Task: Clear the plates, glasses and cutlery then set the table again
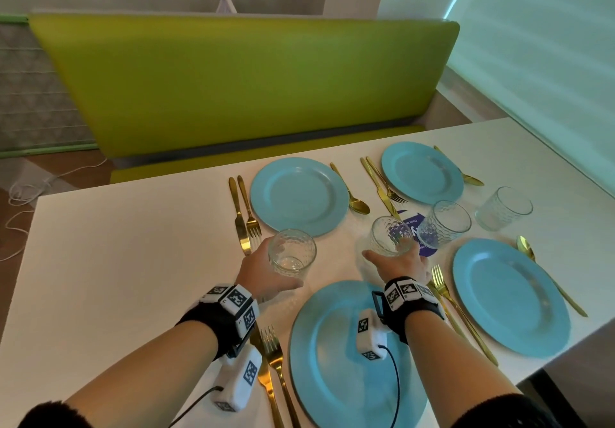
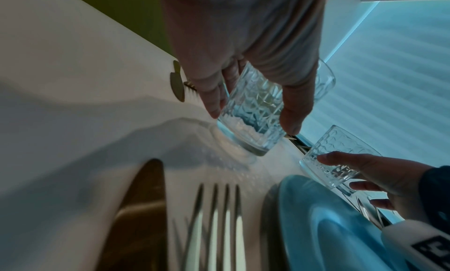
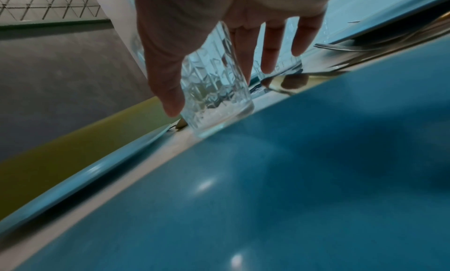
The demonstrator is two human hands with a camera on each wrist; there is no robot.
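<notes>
We see a white table (image 1: 133, 244) carrying four blue plates: one nearest us (image 1: 332, 377), one at the right (image 1: 509, 298), and two along the far side (image 1: 299, 196) (image 1: 422, 172). Gold knives, forks and spoons lie beside each plate, such as the knife (image 1: 239, 216) and fork (image 1: 249, 209) left of the far-left plate. Between the plates stand patterned glasses (image 1: 444, 224) (image 1: 504, 208), and a purple card (image 1: 412, 224) lies flat on the tabletop.

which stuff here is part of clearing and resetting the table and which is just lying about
Part of the job:
- glass held by left hand
- glass at right hand
- two more glasses
- four blue plates
- gold cutlery

Just lying about:
- purple card
- green bench
</notes>
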